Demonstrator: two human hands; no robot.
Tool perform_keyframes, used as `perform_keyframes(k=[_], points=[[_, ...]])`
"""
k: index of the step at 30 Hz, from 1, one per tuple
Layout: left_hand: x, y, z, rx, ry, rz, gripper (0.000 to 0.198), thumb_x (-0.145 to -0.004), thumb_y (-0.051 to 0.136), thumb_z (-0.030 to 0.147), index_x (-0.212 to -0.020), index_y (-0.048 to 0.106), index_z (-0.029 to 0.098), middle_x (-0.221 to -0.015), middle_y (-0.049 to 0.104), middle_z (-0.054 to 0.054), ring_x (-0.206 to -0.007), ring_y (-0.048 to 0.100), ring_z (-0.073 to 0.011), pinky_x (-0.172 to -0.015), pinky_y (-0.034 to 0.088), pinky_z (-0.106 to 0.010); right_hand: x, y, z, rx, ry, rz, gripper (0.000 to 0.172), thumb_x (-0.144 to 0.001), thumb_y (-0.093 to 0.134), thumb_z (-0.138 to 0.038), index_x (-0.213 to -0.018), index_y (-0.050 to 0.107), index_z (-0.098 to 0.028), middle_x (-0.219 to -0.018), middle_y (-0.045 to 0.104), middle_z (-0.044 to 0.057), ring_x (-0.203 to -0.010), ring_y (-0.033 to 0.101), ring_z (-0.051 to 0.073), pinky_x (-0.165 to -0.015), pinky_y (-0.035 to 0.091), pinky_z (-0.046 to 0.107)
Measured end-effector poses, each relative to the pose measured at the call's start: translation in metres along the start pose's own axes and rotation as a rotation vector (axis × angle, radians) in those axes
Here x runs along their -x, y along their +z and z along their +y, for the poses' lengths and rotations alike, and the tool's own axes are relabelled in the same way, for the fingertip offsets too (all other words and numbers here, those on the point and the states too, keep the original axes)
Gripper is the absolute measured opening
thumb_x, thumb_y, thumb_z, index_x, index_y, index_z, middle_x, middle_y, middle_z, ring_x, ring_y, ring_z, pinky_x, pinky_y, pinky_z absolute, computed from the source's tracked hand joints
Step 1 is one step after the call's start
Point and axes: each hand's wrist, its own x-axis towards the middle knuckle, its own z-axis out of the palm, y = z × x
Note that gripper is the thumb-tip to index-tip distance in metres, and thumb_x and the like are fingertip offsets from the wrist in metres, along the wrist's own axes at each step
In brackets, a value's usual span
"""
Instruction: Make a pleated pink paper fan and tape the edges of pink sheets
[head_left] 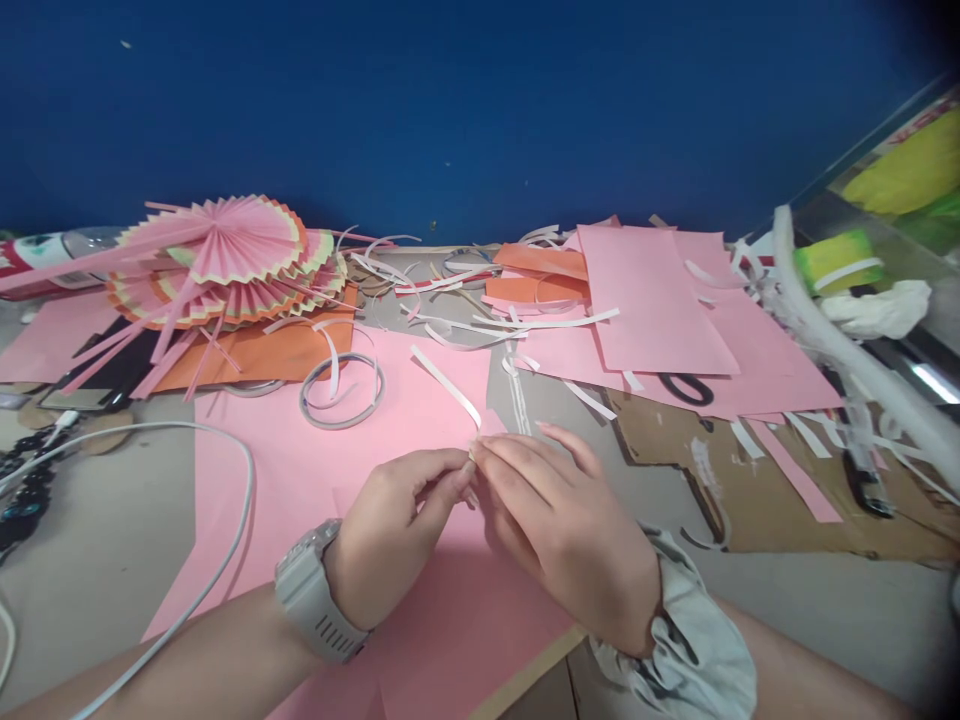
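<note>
Between my two hands a narrow white paper strip point(448, 386) is pinched at its near end, and its free length slants up and to the left. My left hand point(409, 515), with a grey watch on the wrist, grips that end between thumb and finger. From the other side my right hand point(551, 500) closes its fingertips on the same end, which the fingers mostly hide. Below both hands lie large pink paper sheets point(277, 480). A ring of coiled grey strip point(306, 400) rests on the pink paper to the upper left.
Pleated pink paper fans point(244, 240) are heaped at the back left over orange paper point(300, 350). A white cable point(247, 500) curves across the left side. Pink sheets point(652, 300), brown cardboard point(772, 500) and paper scraps cover the right. A blue wall point(480, 120) stands behind.
</note>
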Motion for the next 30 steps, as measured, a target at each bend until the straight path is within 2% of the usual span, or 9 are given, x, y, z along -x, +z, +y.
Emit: perform_keyframes(k=[15,20,26,30], points=[[0.0002,-0.0007,0.0025,0.02,0.007,-0.008,0.028,-0.091,0.043,0.025,-0.072,0.062,0.018,-0.074,0.065,0.002,-0.076,0.06,-0.0112,-0.071,0.045,-0.018,0.001,-0.0006,-0.0005,0.007,-0.014,-0.006,0.029,-0.086,0.042,-0.011,-0.111,0.056,-0.012,-0.108,0.065,0.006,-0.103,0.057,0.017,-0.098,0.03,0.038],[0.0002,0.0,0.0044,0.014,0.004,-0.018,0.026,-0.092,0.041,0.025,-0.076,0.061,0.018,-0.075,0.064,0.003,-0.075,0.059,-0.0104,-0.07,0.044,-0.018,0.0014,0.0003,-0.0016,0.058,-0.02,-0.006,0.031,-0.086,0.042,-0.012,-0.114,0.055,-0.013,-0.112,0.064,0.007,-0.104,0.056,0.018,-0.098,0.029,0.039],[0.0008,-0.0001,0.0,-0.009,-0.012,0.008,0.025,-0.092,0.041,0.026,-0.078,0.061,0.019,-0.077,0.064,0.003,-0.077,0.06,-0.0105,-0.071,0.044,-0.018,0.0013,0.0003,0.0007,-0.024,0.009,-0.024,0.031,-0.085,0.042,-0.011,-0.113,0.056,-0.012,-0.113,0.064,0.007,-0.104,0.056,0.017,-0.097,0.03,0.04],[0.0008,0.0007,-0.0012,0.016,-0.016,0.01,0.023,-0.092,0.042,0.026,-0.089,0.065,0.021,-0.079,0.065,0.003,-0.078,0.06,-0.0108,-0.074,0.045,-0.019,0.0003,0.0007,0.0018,-0.081,0.024,-0.016,0.029,-0.086,0.044,-0.012,-0.112,0.056,-0.012,-0.113,0.063,0.007,-0.104,0.056,0.017,-0.096,0.031,0.038]])
